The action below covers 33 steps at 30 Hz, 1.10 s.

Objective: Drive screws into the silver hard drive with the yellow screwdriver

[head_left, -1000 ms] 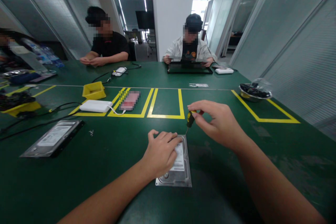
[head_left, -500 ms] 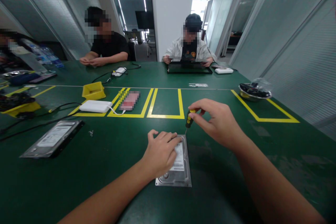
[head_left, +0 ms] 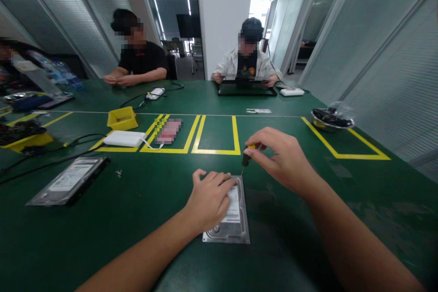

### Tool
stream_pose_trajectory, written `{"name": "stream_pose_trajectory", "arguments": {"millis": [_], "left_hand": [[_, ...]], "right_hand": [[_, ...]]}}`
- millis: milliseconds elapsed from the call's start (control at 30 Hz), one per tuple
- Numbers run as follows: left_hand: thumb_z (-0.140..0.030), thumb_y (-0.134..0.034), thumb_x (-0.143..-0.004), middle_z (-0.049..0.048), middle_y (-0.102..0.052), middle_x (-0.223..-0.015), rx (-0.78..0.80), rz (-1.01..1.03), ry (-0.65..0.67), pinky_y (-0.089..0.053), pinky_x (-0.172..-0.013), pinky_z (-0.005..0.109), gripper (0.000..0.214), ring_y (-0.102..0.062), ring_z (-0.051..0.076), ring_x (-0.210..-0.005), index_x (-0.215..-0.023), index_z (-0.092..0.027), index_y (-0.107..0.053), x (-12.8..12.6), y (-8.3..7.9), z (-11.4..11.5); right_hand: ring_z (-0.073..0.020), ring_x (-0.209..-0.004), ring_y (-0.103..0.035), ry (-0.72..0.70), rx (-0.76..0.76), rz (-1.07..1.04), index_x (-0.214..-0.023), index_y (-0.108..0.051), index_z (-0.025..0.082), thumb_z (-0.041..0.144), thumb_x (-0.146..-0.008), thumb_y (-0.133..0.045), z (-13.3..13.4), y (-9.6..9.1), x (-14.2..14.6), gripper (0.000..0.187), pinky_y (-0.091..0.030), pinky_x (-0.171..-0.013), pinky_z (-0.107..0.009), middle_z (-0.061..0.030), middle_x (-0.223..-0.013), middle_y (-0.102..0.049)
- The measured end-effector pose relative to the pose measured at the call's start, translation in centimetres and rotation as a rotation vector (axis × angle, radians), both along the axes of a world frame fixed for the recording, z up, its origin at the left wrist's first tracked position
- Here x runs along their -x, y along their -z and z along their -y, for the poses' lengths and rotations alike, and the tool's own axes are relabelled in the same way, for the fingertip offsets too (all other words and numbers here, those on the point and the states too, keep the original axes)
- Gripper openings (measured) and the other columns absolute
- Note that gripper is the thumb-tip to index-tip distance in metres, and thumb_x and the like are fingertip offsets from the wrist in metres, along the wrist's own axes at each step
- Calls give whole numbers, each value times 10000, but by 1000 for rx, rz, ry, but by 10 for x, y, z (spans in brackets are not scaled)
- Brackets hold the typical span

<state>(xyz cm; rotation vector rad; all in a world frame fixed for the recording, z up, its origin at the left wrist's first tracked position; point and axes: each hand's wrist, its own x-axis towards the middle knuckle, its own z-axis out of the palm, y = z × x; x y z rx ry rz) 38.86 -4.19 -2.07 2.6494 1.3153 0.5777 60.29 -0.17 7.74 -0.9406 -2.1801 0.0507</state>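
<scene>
A silver hard drive [head_left: 234,226] lies flat on the green table [head_left: 137,237] in front of me. My left hand [head_left: 208,198] rests palm down on its left half, fingers curled over the top. My right hand [head_left: 280,157] pinches a small screwdriver [head_left: 247,157] with a black and yellow handle. The screwdriver stands upright, its tip at the drive's far right corner.
A second hard drive [head_left: 68,180] lies at the left with small screws [head_left: 119,173] beside it. Yellow trays [head_left: 122,117], a white power bank [head_left: 125,138], cables and yellow tape boxes lie beyond. A metal bowl [head_left: 331,121] sits at the right. Other people sit across the table.
My right hand's fingers have shifted slightly on the screwdriver handle, which has tilted a little left. My left hand and the drive have stayed put.
</scene>
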Motion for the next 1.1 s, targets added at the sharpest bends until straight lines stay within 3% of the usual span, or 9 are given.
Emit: {"name": "stream_pose_trajectory", "arguments": {"millis": [200, 433, 633, 900, 1100], "left_hand": [[-159, -484, -844, 30, -623, -1313, -2, 3, -4, -215, -945, 520, 432, -552, 261, -1138, -1244, -291, -577, 0, 0, -1], [-173, -470, -859, 25, -617, -1322, 12, -10, -6, -219, -933, 527, 426, -550, 263, -1138, -1253, -302, -567, 1, -1, 0], [-170, -478, -857, 26, -615, -1325, 5, -6, -1, -215, -936, 530, 427, -551, 260, -1146, -1254, -297, -567, 1, 0, -1], [-167, -479, -853, 29, -620, -1322, -3, -5, -2, -223, -934, 530, 431, -555, 264, -1132, -1253, -299, -573, 0, 1, -1], [-163, -476, -849, 37, -622, -1318, -3, -2, 0, -219, -930, 531, 440, -550, 266, -1130, -1257, -296, -571, 0, 2, -1]], "right_hand": [[-149, -950, -632, -41, -29, -43, -965, -654, 143, 133, -894, -586, 1, 1, 0, 99, -488, -843, -257, -43, -1036, -680], [-142, -806, -597, 25, -22, -10, -904, -646, 150, 191, -891, -654, -1, 2, -1, 43, -472, -725, -262, -20, -876, -646], [-166, -960, -623, -27, -32, -19, -979, -648, 148, 119, -878, -591, 1, 1, 0, 119, -486, -821, -267, -53, -1044, -671], [-141, -787, -587, 33, -16, -7, -918, -645, 146, 177, -864, -679, -1, 2, 0, 71, -463, -719, -259, -20, -864, -635], [-148, -887, -628, -2, -5, -41, -973, -646, 154, 131, -880, -602, 0, 2, 0, 105, -489, -779, -254, -33, -993, -679]]}}
